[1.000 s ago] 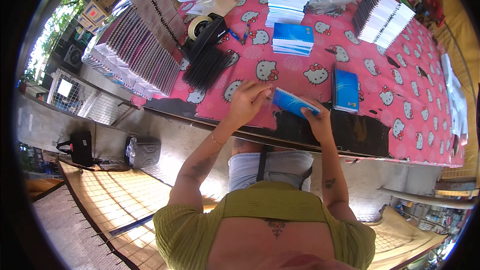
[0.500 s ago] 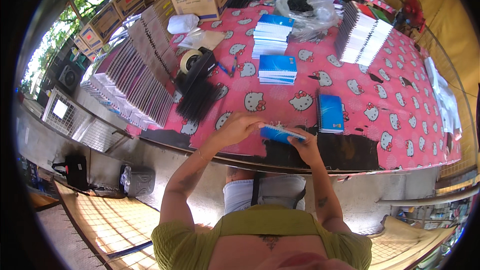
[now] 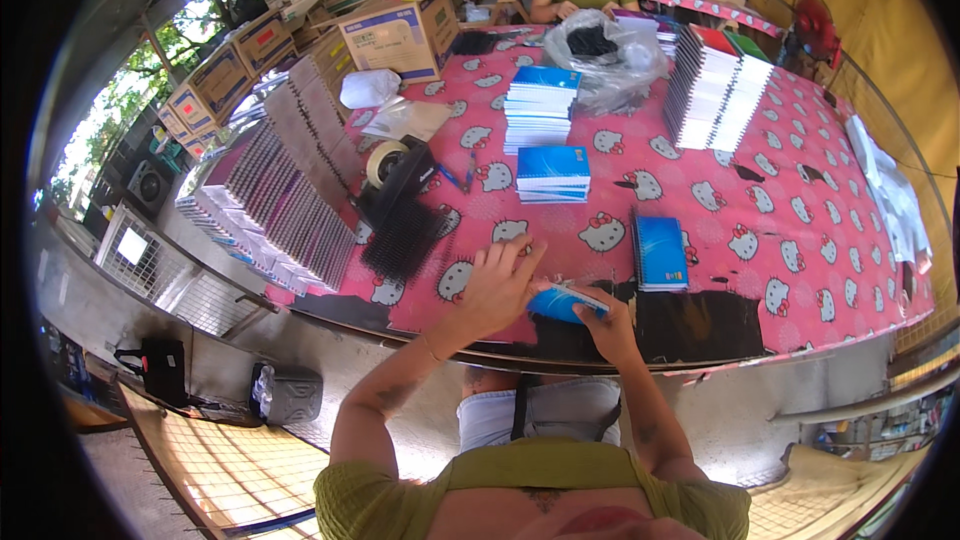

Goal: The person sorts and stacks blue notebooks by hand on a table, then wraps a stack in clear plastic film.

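Pink table (image 3: 800,270), hands (image 3: 500,290) around notebook (image 3: 562,302)

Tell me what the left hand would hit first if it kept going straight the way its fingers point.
The left hand points up and away across the pink patterned tablecloth. First in that line is probably the low stack of blue spiral notebooks, though depth is hard to judge.
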`<state>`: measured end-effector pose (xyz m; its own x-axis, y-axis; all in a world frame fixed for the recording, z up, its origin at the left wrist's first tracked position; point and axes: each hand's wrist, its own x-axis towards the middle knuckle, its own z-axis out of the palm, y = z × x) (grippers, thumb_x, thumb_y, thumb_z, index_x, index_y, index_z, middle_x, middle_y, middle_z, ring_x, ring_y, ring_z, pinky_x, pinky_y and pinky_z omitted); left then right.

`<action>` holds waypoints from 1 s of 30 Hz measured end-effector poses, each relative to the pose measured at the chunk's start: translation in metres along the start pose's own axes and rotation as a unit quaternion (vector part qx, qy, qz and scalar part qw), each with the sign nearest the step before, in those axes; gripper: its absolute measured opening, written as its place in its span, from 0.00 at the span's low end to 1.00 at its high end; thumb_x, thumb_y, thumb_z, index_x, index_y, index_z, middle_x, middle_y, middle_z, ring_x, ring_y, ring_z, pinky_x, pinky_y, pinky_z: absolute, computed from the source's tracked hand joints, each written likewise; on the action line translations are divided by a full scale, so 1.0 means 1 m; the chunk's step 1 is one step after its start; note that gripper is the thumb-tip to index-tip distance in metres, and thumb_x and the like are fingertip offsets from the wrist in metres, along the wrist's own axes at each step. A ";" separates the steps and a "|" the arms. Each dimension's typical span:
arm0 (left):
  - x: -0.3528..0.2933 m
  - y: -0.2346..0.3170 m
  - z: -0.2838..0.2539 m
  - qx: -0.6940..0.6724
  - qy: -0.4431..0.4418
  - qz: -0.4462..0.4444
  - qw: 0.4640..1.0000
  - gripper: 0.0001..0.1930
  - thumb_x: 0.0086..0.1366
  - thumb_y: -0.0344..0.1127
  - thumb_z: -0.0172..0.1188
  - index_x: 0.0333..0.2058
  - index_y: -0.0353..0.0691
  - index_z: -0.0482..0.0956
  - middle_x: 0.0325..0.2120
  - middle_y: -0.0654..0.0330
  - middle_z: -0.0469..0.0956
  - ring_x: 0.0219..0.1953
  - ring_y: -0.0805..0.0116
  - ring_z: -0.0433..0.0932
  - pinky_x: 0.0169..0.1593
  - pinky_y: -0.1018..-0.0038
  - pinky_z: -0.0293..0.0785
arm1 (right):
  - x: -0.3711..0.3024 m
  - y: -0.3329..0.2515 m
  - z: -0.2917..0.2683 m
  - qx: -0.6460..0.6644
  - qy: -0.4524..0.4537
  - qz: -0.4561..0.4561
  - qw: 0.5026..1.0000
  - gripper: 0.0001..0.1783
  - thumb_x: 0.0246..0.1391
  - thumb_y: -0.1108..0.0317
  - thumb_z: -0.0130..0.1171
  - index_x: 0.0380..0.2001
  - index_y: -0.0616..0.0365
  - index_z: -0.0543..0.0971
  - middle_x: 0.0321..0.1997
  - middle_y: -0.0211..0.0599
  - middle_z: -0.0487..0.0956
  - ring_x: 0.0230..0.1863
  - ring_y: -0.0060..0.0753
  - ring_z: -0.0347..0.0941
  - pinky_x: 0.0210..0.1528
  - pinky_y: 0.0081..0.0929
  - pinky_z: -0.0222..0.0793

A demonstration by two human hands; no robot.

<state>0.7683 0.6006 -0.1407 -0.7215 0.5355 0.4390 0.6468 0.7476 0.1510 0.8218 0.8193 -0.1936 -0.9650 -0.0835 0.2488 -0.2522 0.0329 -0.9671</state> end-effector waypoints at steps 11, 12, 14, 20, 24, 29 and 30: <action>-0.013 -0.019 0.001 -0.105 0.014 0.019 0.994 0.11 0.64 0.40 0.62 0.42 0.44 0.79 0.39 0.65 0.80 0.43 0.62 0.79 0.68 0.45 0.47 | -0.006 0.004 0.003 -0.023 -0.012 0.024 0.999 0.15 0.62 0.72 0.59 0.51 0.63 0.80 0.41 0.32 0.81 0.41 0.18 0.73 0.45 0.20 0.69; -0.014 -0.022 -0.004 -0.115 -0.024 0.014 0.993 0.14 0.64 0.42 0.62 0.45 0.44 0.78 0.43 0.63 0.80 0.48 0.61 0.78 0.67 0.44 0.47 | -0.004 0.002 0.002 -0.037 -0.019 0.004 0.999 0.15 0.62 0.71 0.60 0.50 0.64 0.80 0.41 0.30 0.80 0.40 0.17 0.72 0.43 0.18 0.68; -0.010 -0.012 -0.014 -0.041 -0.033 0.007 0.999 0.22 0.64 0.46 0.61 0.52 0.42 0.75 0.52 0.57 0.76 0.57 0.56 0.73 0.67 0.40 0.46 | -0.003 -0.005 0.002 -0.013 -0.002 -0.020 1.000 0.15 0.62 0.71 0.60 0.50 0.64 0.80 0.41 0.29 0.80 0.39 0.17 0.72 0.43 0.18 0.68; -0.073 0.030 0.042 0.063 -0.008 0.013 0.998 0.43 0.62 0.59 0.56 0.67 0.35 0.59 0.69 0.44 0.54 0.72 0.46 0.50 0.66 0.33 0.41 | -0.009 -0.015 0.012 0.060 0.050 0.061 0.995 0.16 0.62 0.74 0.59 0.53 0.64 0.79 0.40 0.29 0.80 0.41 0.16 0.71 0.44 0.19 0.70; -0.003 0.022 -0.002 0.158 0.029 -0.048 0.986 0.45 0.63 0.64 0.53 0.69 0.37 0.57 0.70 0.44 0.52 0.72 0.45 0.50 0.67 0.35 0.39 | -0.008 -0.019 0.021 0.069 0.033 0.054 0.996 0.17 0.61 0.70 0.60 0.53 0.64 0.79 0.40 0.29 0.79 0.39 0.17 0.71 0.42 0.20 0.70; -0.054 0.044 0.021 0.053 0.045 0.024 0.997 0.45 0.63 0.61 0.55 0.69 0.35 0.55 0.71 0.46 0.52 0.73 0.47 0.49 0.67 0.39 0.48 | -0.011 -0.008 0.012 0.081 0.036 0.043 0.995 0.18 0.60 0.69 0.61 0.51 0.65 0.79 0.41 0.30 0.80 0.40 0.20 0.73 0.44 0.22 0.70; -0.023 0.037 0.005 0.088 0.076 -0.003 0.993 0.46 0.62 0.61 0.56 0.69 0.35 0.55 0.71 0.47 0.52 0.73 0.48 0.49 0.67 0.40 0.48 | -0.011 -0.006 0.013 0.065 0.014 0.049 0.997 0.17 0.60 0.69 0.61 0.51 0.66 0.79 0.41 0.31 0.80 0.40 0.21 0.73 0.44 0.22 0.70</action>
<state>0.8080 0.6180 -0.1497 -0.6707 0.4756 0.5692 0.5795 0.8150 0.0018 0.8347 0.8069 -0.1912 -0.9865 -0.0593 0.1526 -0.1470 -0.0896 -0.9851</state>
